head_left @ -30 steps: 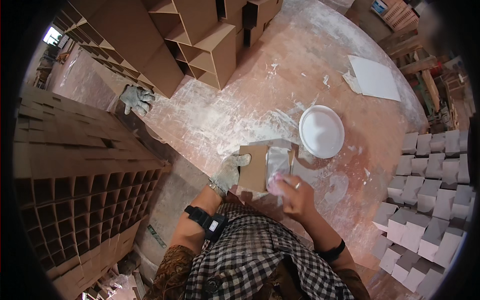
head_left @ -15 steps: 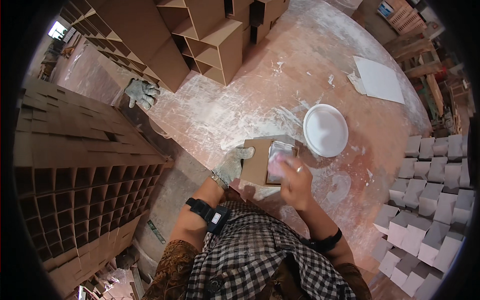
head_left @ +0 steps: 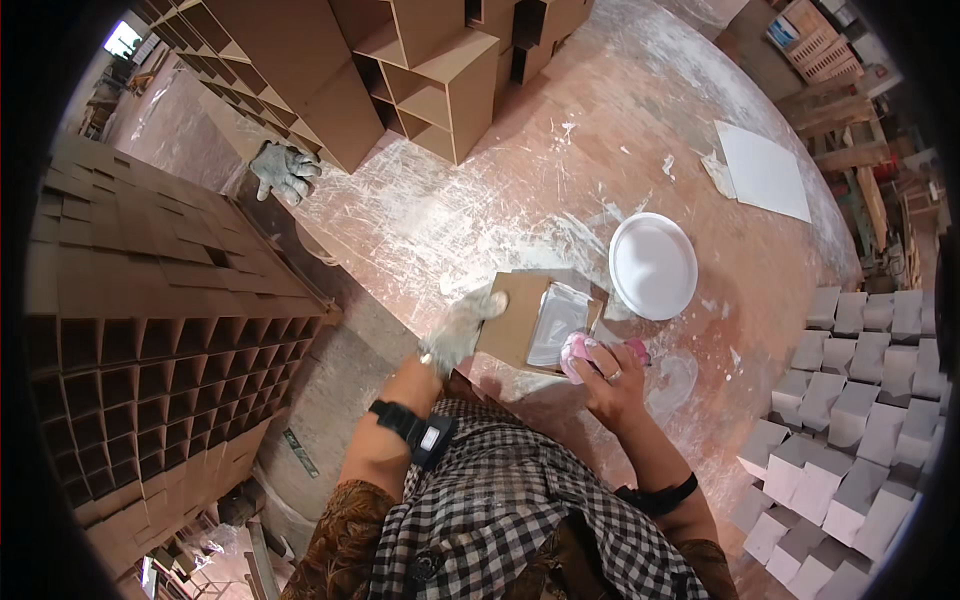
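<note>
My left hand [head_left: 458, 330], in a whitish knit glove, grips the left side of a small brown board box [head_left: 508, 315], its thumb on top. The box stands tilted on the work table near my apron. White paste is smeared over the box's right-hand face [head_left: 558, 325], inside a brown rim. At that face's lower right corner, my bare right hand [head_left: 620, 392] is closed round a pink cloth [head_left: 573, 358], part of which sticks out past the fingers. Just beyond the box stands a round white tub or lid [head_left: 653, 266].
Brown compartment boxes [head_left: 440, 100] are stacked at the far left of the table [head_left: 540, 190]. A loose grey glove [head_left: 285, 172] lies near them. A tall stack of boxes [head_left: 150, 370] stands left, rows of white-faced blocks [head_left: 850, 430] right. A white sheet [head_left: 765, 170] lies far right.
My right hand has drawn the pink cloth down and right, from the middle of the white face to its lower corner, uncovering the face. My left hand still holds the box.
</note>
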The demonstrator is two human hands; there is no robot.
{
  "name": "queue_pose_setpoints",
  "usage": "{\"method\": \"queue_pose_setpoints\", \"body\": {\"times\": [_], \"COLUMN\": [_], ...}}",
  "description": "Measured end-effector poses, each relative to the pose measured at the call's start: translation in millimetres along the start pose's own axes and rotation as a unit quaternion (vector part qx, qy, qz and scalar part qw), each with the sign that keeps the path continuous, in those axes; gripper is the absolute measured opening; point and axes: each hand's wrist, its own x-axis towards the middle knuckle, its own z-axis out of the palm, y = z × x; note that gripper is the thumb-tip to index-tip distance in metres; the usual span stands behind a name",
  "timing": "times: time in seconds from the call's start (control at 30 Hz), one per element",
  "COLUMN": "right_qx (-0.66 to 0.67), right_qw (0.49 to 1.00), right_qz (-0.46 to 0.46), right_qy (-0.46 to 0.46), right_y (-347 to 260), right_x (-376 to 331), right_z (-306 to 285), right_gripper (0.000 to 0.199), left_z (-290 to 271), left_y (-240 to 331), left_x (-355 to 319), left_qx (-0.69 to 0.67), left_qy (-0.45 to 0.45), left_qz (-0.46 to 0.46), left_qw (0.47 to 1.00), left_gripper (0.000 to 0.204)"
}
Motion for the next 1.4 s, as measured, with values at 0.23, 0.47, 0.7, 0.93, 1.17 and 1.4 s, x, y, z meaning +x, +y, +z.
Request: {"method": "queue_pose_setpoints", "body": {"times": [0.23, 0.47, 0.7, 0.93, 1.17, 1.4], "right_qx": [0.027, 0.264, 0.193, 0.192, 0.099, 0.100], "right_qw": [0.996, 0.899, 0.895, 0.962, 0.989, 0.986], "right_qz": [0.082, 0.342, 0.400, 0.184, -0.017, 0.009], "right_qy": [0.029, 0.073, 0.031, 0.056, -0.112, -0.131], "right_y": [-10, -28, -11, -25, -23, 13], "right_x": [0, 37, 80, 71, 37, 16], "right_z": [6, 2, -3, 1, -12, -13], "right_gripper": [0.043, 0.029, 0.032, 0.041, 0.041, 0.036], "left_z": [-45, -3, 24, 11, -4, 11], "left_y": [-65, -44, -20, -6, -1, 13], "left_x": [-51, -21, -18, -5, 12, 14], "left_qx": [0.266, 0.074, 0.056, 0.022, 0.009, 0.033], "left_qy": [0.065, 0.111, 0.082, 0.062, 0.088, 0.072], "left_qz": [0.070, 0.206, 0.132, 0.068, 0.011, -0.017], "left_qw": [0.959, 0.969, 0.986, 0.995, 0.996, 0.997], "left_gripper": [0.059, 0.030, 0.030, 0.038, 0.035, 0.036]}}
